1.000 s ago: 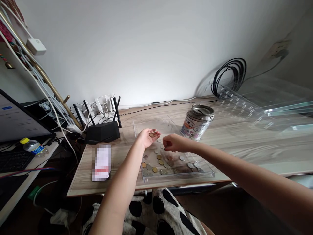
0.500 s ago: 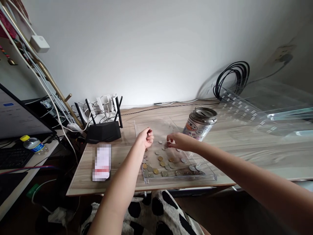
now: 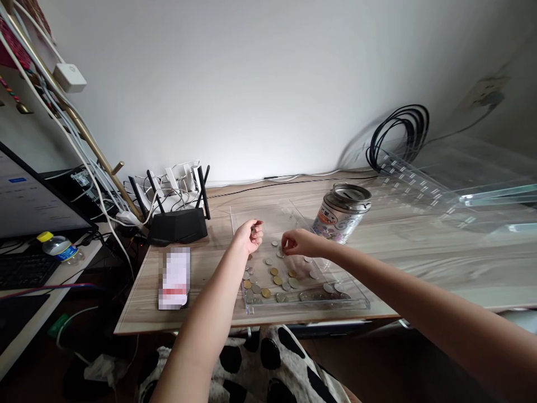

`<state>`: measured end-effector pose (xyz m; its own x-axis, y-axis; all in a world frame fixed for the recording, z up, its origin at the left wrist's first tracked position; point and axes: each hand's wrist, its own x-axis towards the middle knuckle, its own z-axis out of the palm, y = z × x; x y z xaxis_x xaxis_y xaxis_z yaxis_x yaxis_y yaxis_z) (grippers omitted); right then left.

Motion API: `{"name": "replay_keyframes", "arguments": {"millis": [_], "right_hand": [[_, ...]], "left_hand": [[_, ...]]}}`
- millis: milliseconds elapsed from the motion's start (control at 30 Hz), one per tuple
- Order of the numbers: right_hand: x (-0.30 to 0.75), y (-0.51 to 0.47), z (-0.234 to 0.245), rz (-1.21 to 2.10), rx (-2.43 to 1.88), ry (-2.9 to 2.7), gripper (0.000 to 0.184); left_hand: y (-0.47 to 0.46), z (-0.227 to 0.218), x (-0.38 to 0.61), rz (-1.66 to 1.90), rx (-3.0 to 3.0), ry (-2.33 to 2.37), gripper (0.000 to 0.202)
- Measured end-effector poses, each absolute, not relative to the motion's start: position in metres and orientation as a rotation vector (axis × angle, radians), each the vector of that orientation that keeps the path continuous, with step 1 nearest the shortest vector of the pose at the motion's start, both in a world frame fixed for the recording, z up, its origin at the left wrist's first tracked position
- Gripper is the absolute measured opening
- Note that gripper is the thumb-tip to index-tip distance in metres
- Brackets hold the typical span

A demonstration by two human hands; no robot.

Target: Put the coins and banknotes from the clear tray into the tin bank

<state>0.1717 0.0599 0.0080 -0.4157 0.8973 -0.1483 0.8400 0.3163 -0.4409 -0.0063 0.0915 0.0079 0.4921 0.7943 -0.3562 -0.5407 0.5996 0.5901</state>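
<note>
Over the left side of a clear plastic tray [image 3: 268,212], my left hand [image 3: 249,237] is curled closed, and whatever it may hold is hidden by the fingers. My right hand [image 3: 302,244] reaches down into the tray with thumb and forefinger pinched together at a silver coin [image 3: 280,253]. Several more silver and gold-coloured coins [image 3: 274,271] lie spread across the tray, most of them toward its near edge. Just beyond my right hand stands a round metal tin [image 3: 339,215] with a printed label and a slot in its lid.
A black router [image 3: 178,225] with antennas and tangled white cables stands at the back left. A blurred phone-shaped object [image 3: 174,279] lies left of the tray. Clear plastic panels [image 3: 440,190] and a black cable coil [image 3: 398,134] are at the right. A bottle [image 3: 61,248] stands far left.
My right hand has moved slightly left, and its fingers have closed from a looser curl into a pinch at the coin. My left hand stays nearly still.
</note>
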Motion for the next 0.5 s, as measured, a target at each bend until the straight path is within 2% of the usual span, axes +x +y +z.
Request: {"name": "replay_keyframes", "arguments": {"millis": [233, 400, 500], "right_hand": [[0.167, 0.058, 0.008, 0.627, -1.632, -2.491, 0.008], [0.159, 0.052, 0.006, 0.753, -1.554, -2.460, 0.022], [0.155, 0.053, 0.007, 0.747, -1.579, -2.501, 0.015]], "left_hand": [[0.093, 0.007, -0.005, 0.873, 0.437, 0.660, 0.013], [0.091, 0.007, -0.004, 0.891, 0.455, 0.670, 0.013], [0.090, 0.008, -0.004, 0.900, 0.447, 0.665, 0.012]]}}
